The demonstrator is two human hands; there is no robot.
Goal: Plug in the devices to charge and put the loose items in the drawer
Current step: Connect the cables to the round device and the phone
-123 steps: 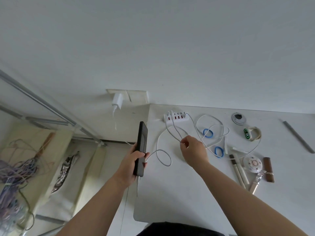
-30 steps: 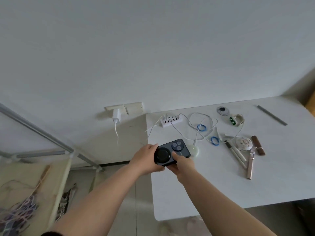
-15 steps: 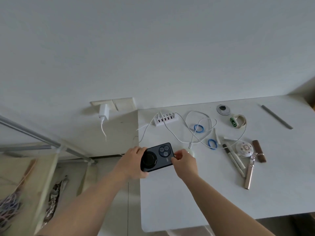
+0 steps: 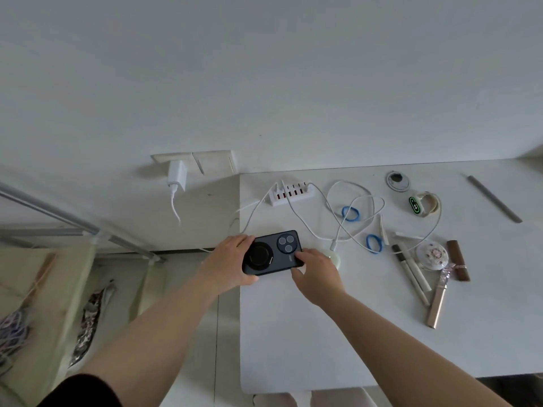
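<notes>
Phone: one dark slab phone (image 4: 271, 252) with a round ring and triple camera on its back lies face down at the left edge of the white table (image 4: 323, 333). One white multi-port charging hub (image 4: 289, 193) sits near the wall, white cables (image 4: 338, 218) looping past two blue rings (image 4: 350, 213). One lit smart band (image 4: 423, 204), pens and a gold tube (image 4: 437, 304) lie to the right. The left hand (image 4: 227, 264) grips the phone's left end; the right hand (image 4: 316, 273) pinches its right end, just beside a pale round charging pad (image 4: 335, 258).
</notes>
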